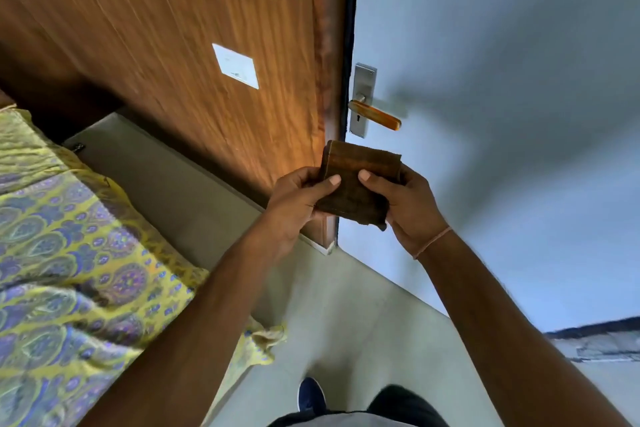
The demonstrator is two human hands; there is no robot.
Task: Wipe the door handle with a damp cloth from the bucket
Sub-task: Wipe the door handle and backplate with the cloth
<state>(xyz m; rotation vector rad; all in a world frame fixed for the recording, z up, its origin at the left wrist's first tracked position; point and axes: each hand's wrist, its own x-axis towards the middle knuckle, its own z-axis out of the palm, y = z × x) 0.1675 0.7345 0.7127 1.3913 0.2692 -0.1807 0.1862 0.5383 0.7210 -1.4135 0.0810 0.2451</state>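
Both hands were up at centre frame, the left hand (pixel 300 198) and right hand (pixel 403 204) each with its grip pinching a side of the folded dark brown cloth (pixel 356 184), thumbs pressed on its face. Just above it, the orange lever door handle (pixel 375 115) on its steel backplate (pixel 362 100) stood untouched on the pale blue door (pixel 502 80). No bucket in view. The risk: a thick fold could skim only the lever's top, missing the underside and the neck

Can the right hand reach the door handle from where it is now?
Probably yes. The right hand holds the cloth with the left hand just below the handle, nothing between.
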